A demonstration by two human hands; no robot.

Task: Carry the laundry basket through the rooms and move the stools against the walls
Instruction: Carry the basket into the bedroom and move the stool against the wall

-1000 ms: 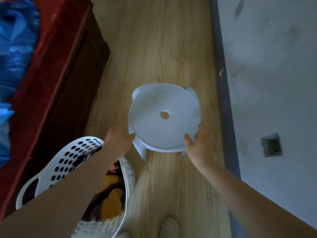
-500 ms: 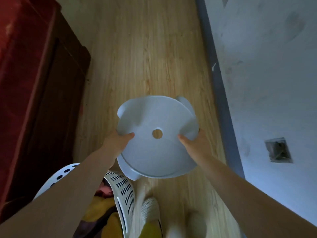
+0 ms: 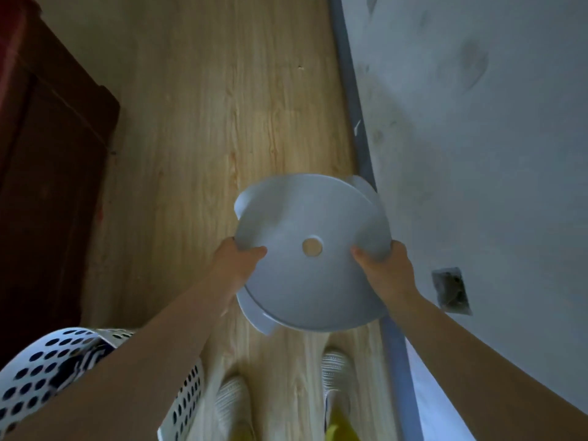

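Head view. Step in hand, as judged: moving 1 stool (image 3: 313, 253) to the wall (image 3: 477, 122). Left hand (image 3: 237, 264) and right hand (image 3: 386, 270) have fingers clamped on opposite rims of its round, smooth white plastic seat, just beside the baseboard (image 3: 359, 132). Next: lower it squarely. Perforated laundry basket (image 3: 95, 351) rests lower left on the wood-grain floor (image 3: 222, 106).

The stool (image 3: 313, 253) looks like smooth moulded plastic, pale grey-white with a soft satin sheen – no texture on the seat. Floor (image 3: 203, 128) is wood-look planks, light grain, fairly matt. The laundry basket (image 3: 187, 399) is white plastic too, punched full of round holes. Wall (image 3: 477, 138) is painted plaster, matt and a bit scuffed and blotchy – the skirting (image 3: 353, 97) along it looks like smooth grey-blue painted trim. Dark cabinet (image 3: 54, 173) on the left reads as stained wood, dull finish. Shoes (image 3: 334, 370) look like white knit mesh
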